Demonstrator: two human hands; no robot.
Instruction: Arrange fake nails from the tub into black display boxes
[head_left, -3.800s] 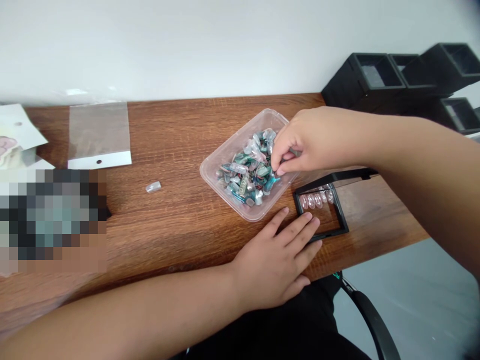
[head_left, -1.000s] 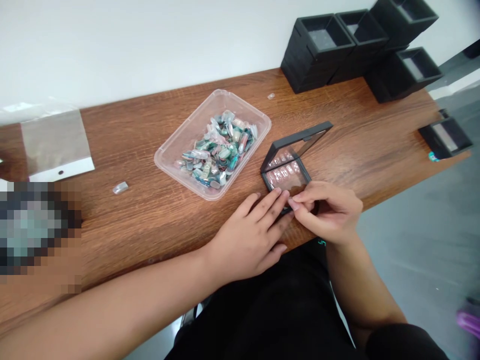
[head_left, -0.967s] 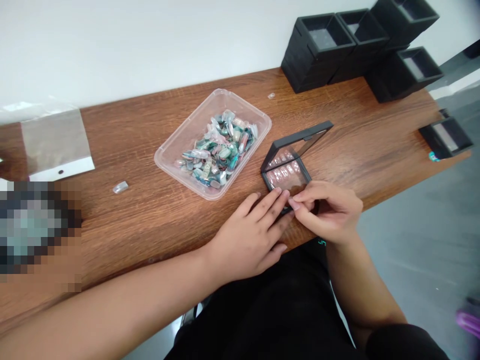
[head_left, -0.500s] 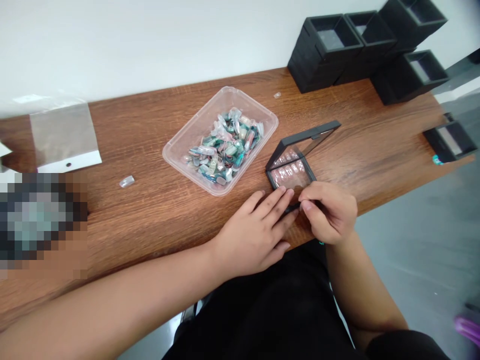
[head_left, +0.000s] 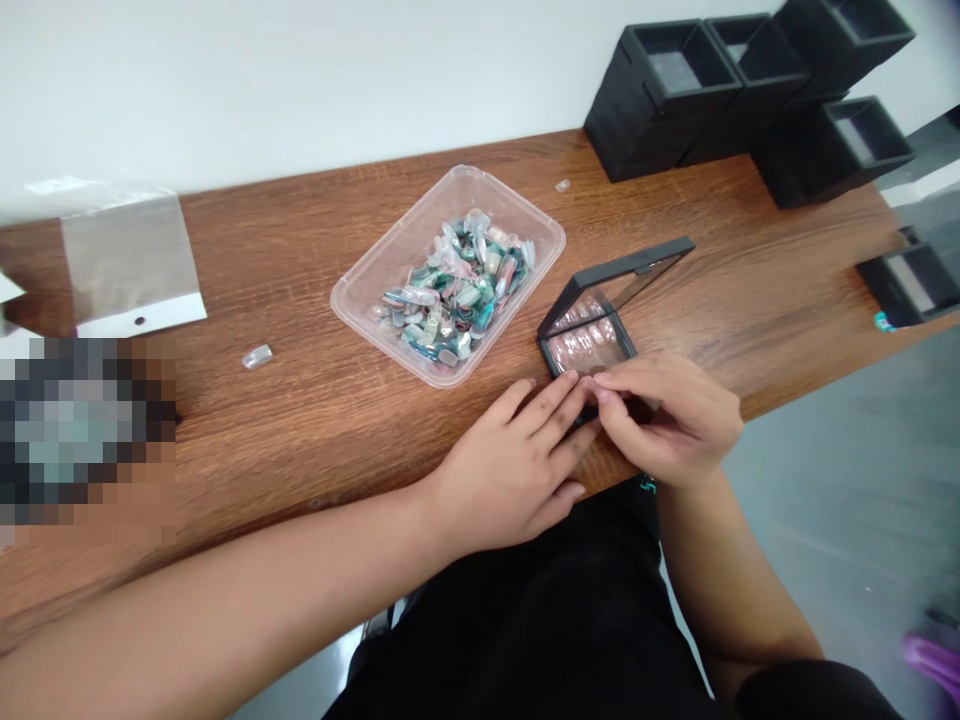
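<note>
A small black case (head_left: 551, 352) lies near the table's front edge, its clear-windowed lid (head_left: 616, 280) tilted up. Inside it sit rows of shiny pinkish press-on nails (head_left: 585, 345). My left hand (head_left: 517, 465) rests with fingers stretched out, the fingertips at the case's near side. My right hand (head_left: 667, 415) bends over the near right of the case, thumb and index finger pinched together beside the left fingertips. Whatever lies in the pinch is too small to make out. The case's near part is hidden by both hands.
A clear plastic tub (head_left: 349, 300) holds many loose nail tips (head_left: 457, 285). Stacked black boxes (head_left: 660, 110) stand at the back right. A plastic bag (head_left: 131, 260) and a loose nail tip (head_left: 257, 356) lie left; another black case (head_left: 911, 285) lies far right.
My right hand has opened out a little and its pinch has moved up and slightly left, toward the left fingertips. My left hand stays nearly in place. The view has shifted slightly.
</note>
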